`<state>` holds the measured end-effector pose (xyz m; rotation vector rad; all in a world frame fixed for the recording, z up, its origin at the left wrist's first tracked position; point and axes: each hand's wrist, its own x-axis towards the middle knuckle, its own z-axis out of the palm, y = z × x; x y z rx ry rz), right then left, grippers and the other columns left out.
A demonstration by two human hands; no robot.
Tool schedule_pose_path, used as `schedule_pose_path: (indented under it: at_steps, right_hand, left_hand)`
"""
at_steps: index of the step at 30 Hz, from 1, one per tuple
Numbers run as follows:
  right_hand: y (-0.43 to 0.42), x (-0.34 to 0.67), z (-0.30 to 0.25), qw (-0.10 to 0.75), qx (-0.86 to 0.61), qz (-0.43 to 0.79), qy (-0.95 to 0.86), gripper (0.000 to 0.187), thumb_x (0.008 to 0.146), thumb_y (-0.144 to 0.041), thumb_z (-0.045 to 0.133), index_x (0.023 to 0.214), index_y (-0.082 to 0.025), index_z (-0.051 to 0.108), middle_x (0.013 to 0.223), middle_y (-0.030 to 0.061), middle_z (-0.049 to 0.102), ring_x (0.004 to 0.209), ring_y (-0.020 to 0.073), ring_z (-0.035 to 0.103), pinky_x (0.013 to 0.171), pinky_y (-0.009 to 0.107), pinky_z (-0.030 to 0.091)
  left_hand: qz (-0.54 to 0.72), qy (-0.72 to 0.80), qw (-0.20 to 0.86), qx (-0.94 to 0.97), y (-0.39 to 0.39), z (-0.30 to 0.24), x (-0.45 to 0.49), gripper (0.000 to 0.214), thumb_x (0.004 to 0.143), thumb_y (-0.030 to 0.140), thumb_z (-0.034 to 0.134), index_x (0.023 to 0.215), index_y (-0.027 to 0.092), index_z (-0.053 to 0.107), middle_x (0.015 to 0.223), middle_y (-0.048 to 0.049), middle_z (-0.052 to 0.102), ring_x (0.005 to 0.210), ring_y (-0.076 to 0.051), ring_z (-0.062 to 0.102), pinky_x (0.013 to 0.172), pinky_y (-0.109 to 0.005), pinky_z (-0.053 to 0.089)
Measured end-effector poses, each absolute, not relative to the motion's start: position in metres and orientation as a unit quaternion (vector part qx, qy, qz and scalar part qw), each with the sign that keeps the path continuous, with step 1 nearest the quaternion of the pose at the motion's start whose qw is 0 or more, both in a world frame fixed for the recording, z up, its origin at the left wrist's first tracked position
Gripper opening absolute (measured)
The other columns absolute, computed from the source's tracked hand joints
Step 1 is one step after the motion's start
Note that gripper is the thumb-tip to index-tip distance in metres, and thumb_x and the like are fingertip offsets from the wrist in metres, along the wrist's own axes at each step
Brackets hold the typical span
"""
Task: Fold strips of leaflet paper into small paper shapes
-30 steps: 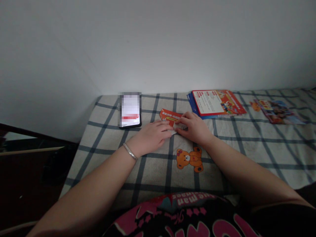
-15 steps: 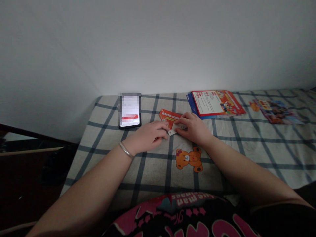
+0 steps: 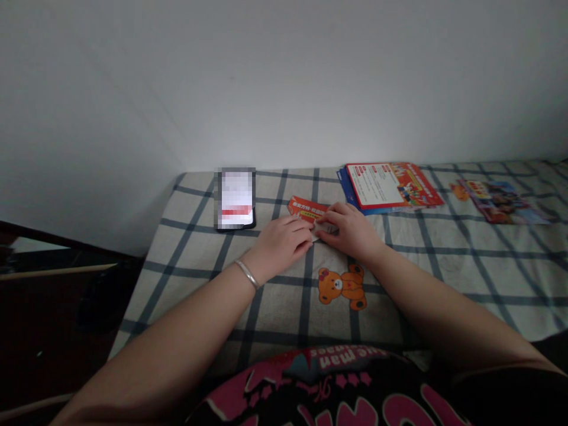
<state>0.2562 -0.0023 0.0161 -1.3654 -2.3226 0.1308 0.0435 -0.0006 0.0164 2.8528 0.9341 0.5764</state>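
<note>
- Since half a second ago: left hand (image 3: 281,241) slid back right onto the orange leaflet (image 3: 306,209), now covering the white folded corner.
- Reads as another crease being pressed flat.
- Right hand (image 3: 348,229) flat, fingertips pinning the leaflet, centre of the frame on the checked bedsheet (image 3: 444,260).
- Neither hand pinching.
- No containers visible; phone (image 3: 235,199) left of centre, leaflet stack (image 3: 390,186) upper right.

A single head-worn camera looks forward and down along both forearms. The checked bedsheet (image 3: 275,296) fills the near field; the white wall (image 3: 284,77) closes the far field. No second view exists.
</note>
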Motion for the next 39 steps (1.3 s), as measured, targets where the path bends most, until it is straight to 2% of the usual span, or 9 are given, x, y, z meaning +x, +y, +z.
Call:
schedule_pose_path:
  at_steps: [5, 13, 20, 25, 29, 32, 35, 37, 39]
  right_hand:
    - [-0.002, 0.255, 0.016, 0.209, -0.506, 0.036, -0.836, 0.025, 0.085, -0.042, 0.065, 0.097, -0.021, 0.070, 0.097, 0.0074, 0.064, 0.093, 0.0234, 0.060, 0.084, 0.036, 0.047]
    - [-0.002, 0.262, 0.022, 0.159, -0.538, 0.038, -0.827, 0.021, 0.085, -0.040, 0.065, 0.097, -0.023, 0.068, 0.101, 0.0068, 0.065, 0.096, 0.0249, 0.060, 0.082, 0.038, 0.043]
    - [0.000, 0.277, 0.029, 0.122, -0.575, 0.048, -0.808, 0.022, 0.082, -0.038, 0.067, 0.096, -0.022, 0.066, 0.092, 0.0047, 0.067, 0.083, 0.0212, 0.062, 0.069, 0.033, 0.041]
    - [0.003, 0.283, 0.036, 0.089, -0.615, 0.110, -0.775, 0.013, 0.080, -0.035, 0.066, 0.080, -0.023, 0.063, 0.075, -0.0009, 0.067, 0.065, 0.0152, 0.058, 0.057, 0.027, 0.035]
    - [0.001, 0.285, 0.040, 0.080, -0.637, 0.151, -0.752, 0.011, 0.082, -0.033, 0.063, 0.079, -0.023, 0.063, 0.070, -0.0015, 0.066, 0.060, 0.0141, 0.056, 0.052, 0.026, 0.034]
    - [-0.002, 0.287, 0.043, 0.078, -0.656, 0.138, -0.738, 0.008, 0.084, -0.030, 0.061, 0.083, -0.024, 0.065, 0.074, -0.0002, 0.068, 0.064, 0.0155, 0.059, 0.052, 0.026, 0.034]
    - [-0.004, 0.291, 0.045, 0.081, -0.679, 0.067, -0.727, 0.008, 0.083, -0.027, 0.061, 0.084, -0.025, 0.069, 0.084, 0.0028, 0.071, 0.071, 0.0183, 0.062, 0.053, 0.027, 0.037]
    - [-0.006, 0.291, 0.046, 0.109, -0.633, 0.042, -0.765, 0.012, 0.084, -0.024, 0.060, 0.087, -0.024, 0.071, 0.094, 0.0047, 0.071, 0.077, 0.0191, 0.063, 0.059, 0.029, 0.042]
    - [-0.008, 0.288, 0.046, 0.135, -0.521, 0.049, -0.841, 0.018, 0.086, -0.021, 0.058, 0.094, -0.025, 0.074, 0.102, 0.0052, 0.070, 0.086, 0.0193, 0.063, 0.072, 0.032, 0.047]
  left_hand:
    - [0.201, 0.355, 0.042, 0.912, -0.002, 0.014, 0.051, 0.014, 0.092, 0.023, 0.056, 0.102, 0.017, 0.063, 0.109, -0.0065, 0.065, 0.108, -0.022, 0.055, 0.095, -0.039, 0.047]
    - [0.177, 0.370, 0.027, 0.911, -0.003, 0.018, 0.048, 0.014, 0.092, 0.028, 0.056, 0.101, 0.022, 0.066, 0.120, -0.0048, 0.062, 0.111, -0.025, 0.052, 0.094, -0.044, 0.044]
    - [0.157, 0.376, 0.021, 0.913, -0.005, 0.022, 0.048, 0.015, 0.091, 0.027, 0.057, 0.102, 0.023, 0.065, 0.141, -0.0003, 0.054, 0.116, -0.028, 0.049, 0.095, -0.047, 0.041]
    - [0.159, 0.366, 0.025, 0.917, -0.002, 0.020, 0.049, 0.018, 0.092, 0.025, 0.054, 0.107, 0.023, 0.064, 0.130, -0.0005, 0.063, 0.118, -0.027, 0.048, 0.097, -0.049, 0.038]
    - [0.158, 0.366, 0.031, 0.917, -0.001, 0.018, 0.048, 0.016, 0.091, 0.025, 0.056, 0.105, 0.024, 0.064, 0.130, 0.0012, 0.063, 0.118, -0.027, 0.047, 0.097, -0.049, 0.037]
    - [0.162, 0.365, 0.036, 0.916, -0.001, 0.018, 0.048, 0.015, 0.090, 0.026, 0.058, 0.103, 0.023, 0.064, 0.130, 0.0004, 0.063, 0.118, -0.028, 0.048, 0.096, -0.049, 0.038]
    - [0.164, 0.368, 0.044, 0.914, 0.000, 0.019, 0.047, 0.015, 0.090, 0.025, 0.057, 0.103, 0.023, 0.064, 0.130, -0.0001, 0.063, 0.118, -0.028, 0.048, 0.096, -0.049, 0.039]
    - [0.163, 0.372, 0.049, 0.913, 0.000, 0.020, 0.048, 0.016, 0.090, 0.024, 0.056, 0.103, 0.023, 0.064, 0.128, -0.0008, 0.064, 0.118, -0.028, 0.048, 0.095, -0.049, 0.039]
    - [0.163, 0.371, 0.054, 0.912, -0.001, 0.021, 0.048, 0.017, 0.089, 0.024, 0.056, 0.104, 0.023, 0.064, 0.125, -0.0019, 0.065, 0.118, -0.028, 0.048, 0.096, -0.049, 0.040]
